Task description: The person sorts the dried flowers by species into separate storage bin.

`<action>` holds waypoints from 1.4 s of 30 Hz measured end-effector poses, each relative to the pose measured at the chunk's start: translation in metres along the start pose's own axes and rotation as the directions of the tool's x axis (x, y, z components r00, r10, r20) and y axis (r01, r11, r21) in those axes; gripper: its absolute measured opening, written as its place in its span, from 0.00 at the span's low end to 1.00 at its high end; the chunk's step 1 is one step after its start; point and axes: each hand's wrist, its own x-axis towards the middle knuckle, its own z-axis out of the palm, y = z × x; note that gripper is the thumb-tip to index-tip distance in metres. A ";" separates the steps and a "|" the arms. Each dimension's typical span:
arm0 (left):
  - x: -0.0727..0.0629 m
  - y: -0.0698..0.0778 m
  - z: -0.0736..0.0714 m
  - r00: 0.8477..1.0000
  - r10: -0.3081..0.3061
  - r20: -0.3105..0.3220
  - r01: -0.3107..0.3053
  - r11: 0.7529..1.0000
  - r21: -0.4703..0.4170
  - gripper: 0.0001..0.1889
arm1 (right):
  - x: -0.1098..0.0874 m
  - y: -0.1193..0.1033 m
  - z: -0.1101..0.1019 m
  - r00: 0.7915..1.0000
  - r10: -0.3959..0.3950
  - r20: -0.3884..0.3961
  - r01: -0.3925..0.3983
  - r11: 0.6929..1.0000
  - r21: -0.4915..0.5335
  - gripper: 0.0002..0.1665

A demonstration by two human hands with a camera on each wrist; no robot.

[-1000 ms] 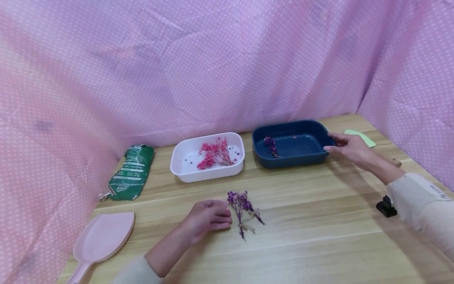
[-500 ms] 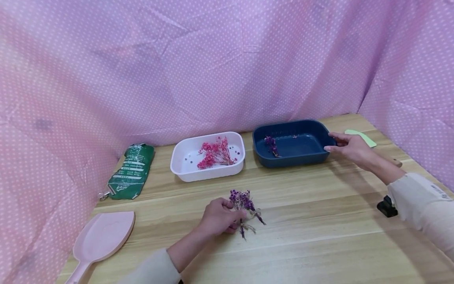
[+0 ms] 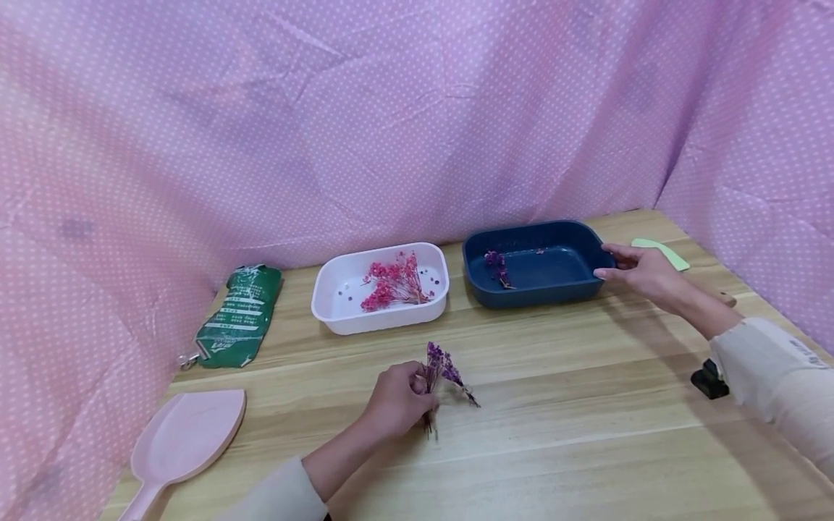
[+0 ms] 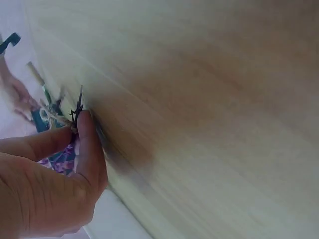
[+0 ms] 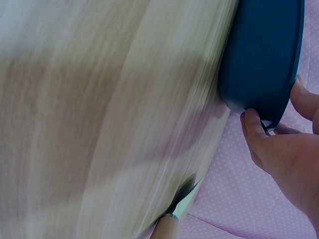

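My left hand pinches a small twine-tied bunch of dried purple flowers between thumb and fingers, just over the table. In the left wrist view, the bunch's dark stem ends stick out past the fingertips. Just right of it in the head view lies a second purple bunch. My right hand grips the right end of a navy blue tray; the right wrist view shows fingers at the tray's end wall. Inside that tray, at its left, lies another purple bunch.
A white tray left of the navy one holds pink dried flowers and small loose bits. Further left are a green packet and a pink dustpan. A pale green piece and a wooden-handled tool lie at right.
My left hand has moved right onto the nearer purple bunch, taken hold of it and drawn it slightly left. My right hand stays on the navy tray.
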 end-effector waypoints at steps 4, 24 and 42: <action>-0.003 0.005 -0.006 1.000 -0.030 0.005 0.030 0.992 -0.125 0.14 | 0.000 -0.001 0.000 1.000 -0.005 0.004 0.005 1.000 -0.001 0.44; -0.003 0.012 -0.006 0.986 0.133 0.101 -0.144 0.983 0.112 0.14 | -0.001 -0.002 0.000 1.000 -0.007 0.005 0.007 1.000 0.009 0.43; 0.020 0.042 -0.016 0.969 -0.158 0.191 0.235 0.826 -0.512 0.15 | -0.002 -0.002 0.000 1.000 -0.015 -0.006 0.015 1.000 -0.003 0.43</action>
